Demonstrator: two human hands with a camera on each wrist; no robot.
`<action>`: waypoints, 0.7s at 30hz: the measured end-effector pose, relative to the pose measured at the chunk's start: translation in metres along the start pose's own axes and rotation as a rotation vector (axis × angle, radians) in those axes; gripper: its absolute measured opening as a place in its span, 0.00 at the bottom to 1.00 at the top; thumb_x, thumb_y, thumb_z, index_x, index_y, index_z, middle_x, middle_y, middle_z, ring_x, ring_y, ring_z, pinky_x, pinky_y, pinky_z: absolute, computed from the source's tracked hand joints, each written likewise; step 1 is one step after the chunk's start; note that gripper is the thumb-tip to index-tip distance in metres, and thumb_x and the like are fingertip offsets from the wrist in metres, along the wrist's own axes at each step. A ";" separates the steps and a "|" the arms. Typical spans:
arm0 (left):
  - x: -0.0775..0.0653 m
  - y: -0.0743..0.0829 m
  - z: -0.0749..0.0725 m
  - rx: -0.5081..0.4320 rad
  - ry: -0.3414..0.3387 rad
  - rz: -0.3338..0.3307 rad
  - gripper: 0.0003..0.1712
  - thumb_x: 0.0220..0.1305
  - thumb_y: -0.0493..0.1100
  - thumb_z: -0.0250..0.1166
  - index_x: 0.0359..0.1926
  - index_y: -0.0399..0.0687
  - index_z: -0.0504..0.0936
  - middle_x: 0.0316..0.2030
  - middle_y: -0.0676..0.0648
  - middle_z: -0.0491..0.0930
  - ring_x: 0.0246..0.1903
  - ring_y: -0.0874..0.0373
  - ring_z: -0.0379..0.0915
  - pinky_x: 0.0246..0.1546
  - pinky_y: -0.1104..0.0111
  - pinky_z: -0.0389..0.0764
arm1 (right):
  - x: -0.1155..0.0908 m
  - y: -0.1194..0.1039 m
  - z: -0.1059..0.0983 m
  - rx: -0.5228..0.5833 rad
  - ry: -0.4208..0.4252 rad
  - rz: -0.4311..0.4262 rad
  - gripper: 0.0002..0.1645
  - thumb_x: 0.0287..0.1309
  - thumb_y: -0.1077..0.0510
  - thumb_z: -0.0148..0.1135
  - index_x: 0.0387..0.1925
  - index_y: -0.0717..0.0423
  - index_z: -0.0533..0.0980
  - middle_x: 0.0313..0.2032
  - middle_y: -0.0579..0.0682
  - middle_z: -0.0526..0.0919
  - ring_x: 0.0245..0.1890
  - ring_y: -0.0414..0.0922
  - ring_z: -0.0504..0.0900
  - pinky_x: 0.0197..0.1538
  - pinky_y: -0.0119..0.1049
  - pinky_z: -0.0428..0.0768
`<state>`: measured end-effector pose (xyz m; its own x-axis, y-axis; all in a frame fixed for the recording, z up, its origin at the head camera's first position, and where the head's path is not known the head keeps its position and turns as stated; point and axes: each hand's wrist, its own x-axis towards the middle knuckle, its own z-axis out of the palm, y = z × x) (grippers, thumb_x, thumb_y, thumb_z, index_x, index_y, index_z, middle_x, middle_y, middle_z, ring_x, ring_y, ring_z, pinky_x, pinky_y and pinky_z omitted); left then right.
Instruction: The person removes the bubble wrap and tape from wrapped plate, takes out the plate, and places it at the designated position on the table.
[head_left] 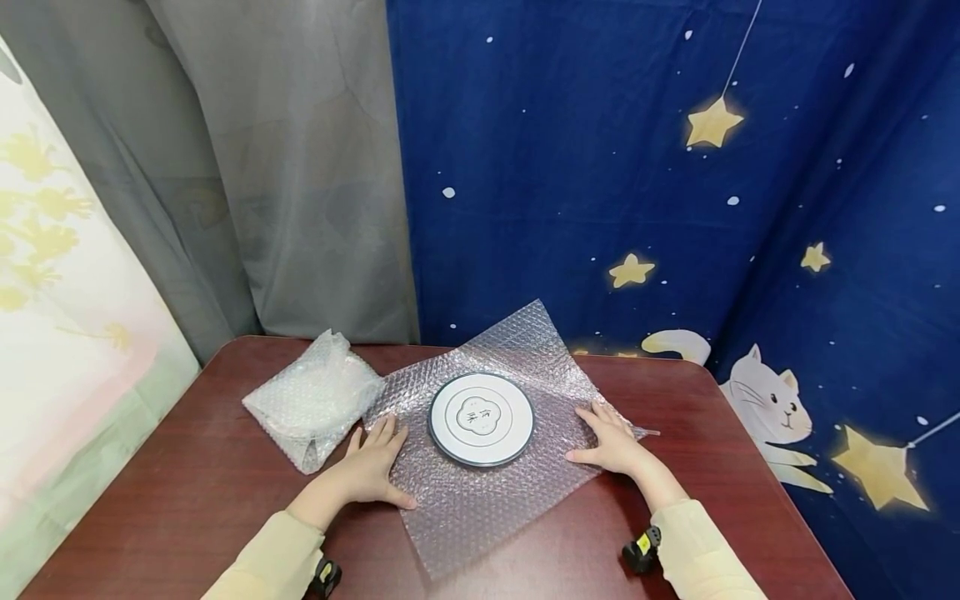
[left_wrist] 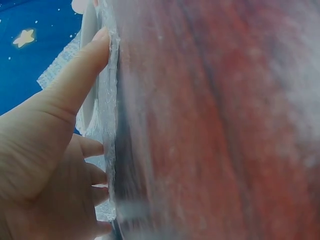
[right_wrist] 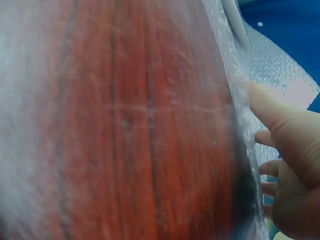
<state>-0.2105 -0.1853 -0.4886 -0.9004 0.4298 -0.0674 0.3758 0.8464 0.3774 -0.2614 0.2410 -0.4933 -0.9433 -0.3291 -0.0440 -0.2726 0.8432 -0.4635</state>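
Observation:
A white plate (head_left: 482,419) with a dark rim and a printed flower-shaped emblem lies on a spread sheet of bubble wrap (head_left: 465,525). To the left of the plate, my left hand (head_left: 372,468) rests on the sheet's left edge, fingers spread. On the other side, my right hand (head_left: 613,442) touches the sheet's right part with thumb and fingers apart. In the left wrist view the thumb (left_wrist: 82,67) presses at the sheet's edge, with the plate seen edge-on behind it. The right wrist view shows the fingertips (right_wrist: 267,167) down on the wrap.
A bundle wrapped in bubble wrap (head_left: 315,400) sits at the back left of the reddish-brown table (head_left: 187,500), close to the sheet's left corner. Behind the table hang a grey curtain (head_left: 315,167) and a blue star-patterned curtain (head_left: 555,167).

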 end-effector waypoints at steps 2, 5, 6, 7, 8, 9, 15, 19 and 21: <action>0.000 0.001 -0.001 -0.003 -0.009 -0.006 0.72 0.32 0.72 0.74 0.68 0.28 0.58 0.69 0.24 0.46 0.70 0.34 0.37 0.61 0.35 0.36 | -0.002 -0.003 0.000 -0.005 0.007 -0.006 0.53 0.47 0.40 0.71 0.67 0.64 0.63 0.67 0.73 0.53 0.68 0.68 0.47 0.62 0.69 0.47; 0.000 0.002 -0.002 -0.001 -0.021 -0.017 0.72 0.32 0.71 0.75 0.69 0.28 0.58 0.69 0.24 0.45 0.70 0.34 0.36 0.61 0.35 0.36 | -0.004 -0.008 -0.001 -0.013 0.013 -0.014 0.49 0.48 0.42 0.71 0.65 0.65 0.65 0.66 0.74 0.56 0.67 0.69 0.50 0.61 0.69 0.51; 0.001 0.002 -0.003 -0.001 -0.025 -0.020 0.72 0.33 0.71 0.75 0.69 0.28 0.58 0.69 0.24 0.45 0.70 0.34 0.36 0.61 0.35 0.36 | -0.004 -0.010 -0.001 -0.015 0.014 -0.016 0.48 0.49 0.43 0.71 0.65 0.65 0.66 0.66 0.74 0.57 0.67 0.69 0.51 0.61 0.68 0.52; 0.001 0.003 -0.004 -0.001 -0.028 -0.024 0.71 0.33 0.71 0.75 0.69 0.28 0.58 0.69 0.24 0.44 0.70 0.34 0.36 0.61 0.35 0.36 | -0.005 -0.012 -0.001 -0.016 0.014 -0.018 0.46 0.49 0.44 0.70 0.64 0.65 0.67 0.65 0.74 0.58 0.66 0.70 0.53 0.61 0.68 0.53; 0.000 0.004 -0.004 -0.002 -0.033 -0.028 0.71 0.33 0.70 0.75 0.69 0.28 0.58 0.69 0.25 0.44 0.70 0.34 0.36 0.61 0.35 0.36 | -0.005 -0.014 -0.001 -0.018 0.014 -0.019 0.44 0.50 0.45 0.70 0.63 0.65 0.68 0.65 0.74 0.59 0.66 0.69 0.54 0.61 0.67 0.54; 0.000 0.004 -0.005 -0.003 -0.037 -0.032 0.71 0.33 0.70 0.75 0.69 0.28 0.57 0.69 0.25 0.44 0.70 0.34 0.35 0.61 0.36 0.36 | -0.005 -0.016 -0.001 -0.024 0.016 -0.024 0.43 0.51 0.47 0.70 0.63 0.65 0.69 0.64 0.74 0.60 0.65 0.69 0.55 0.61 0.66 0.55; -0.002 0.009 -0.009 -0.030 -0.063 -0.047 0.71 0.34 0.68 0.76 0.69 0.28 0.57 0.69 0.24 0.43 0.70 0.34 0.34 0.61 0.34 0.36 | -0.007 -0.029 0.001 -0.048 0.025 -0.039 0.32 0.52 0.55 0.70 0.58 0.65 0.73 0.60 0.72 0.67 0.63 0.67 0.62 0.61 0.61 0.61; -0.003 0.009 -0.009 -0.035 -0.063 -0.048 0.71 0.34 0.68 0.76 0.69 0.28 0.57 0.69 0.24 0.43 0.70 0.34 0.35 0.60 0.34 0.37 | -0.006 -0.034 0.004 -0.032 0.053 -0.058 0.27 0.53 0.58 0.69 0.55 0.63 0.76 0.57 0.65 0.73 0.60 0.62 0.68 0.60 0.56 0.65; -0.002 0.009 -0.008 -0.035 -0.057 -0.047 0.70 0.34 0.68 0.76 0.69 0.28 0.57 0.69 0.24 0.43 0.70 0.34 0.35 0.60 0.34 0.37 | -0.005 -0.036 0.006 -0.015 0.080 -0.074 0.25 0.53 0.59 0.68 0.53 0.63 0.77 0.54 0.61 0.76 0.58 0.59 0.71 0.59 0.54 0.67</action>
<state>-0.2070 -0.1812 -0.4780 -0.9024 0.4082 -0.1376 0.3249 0.8547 0.4050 -0.2452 0.2096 -0.4811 -0.9325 -0.3560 0.0612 -0.3442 0.8245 -0.4491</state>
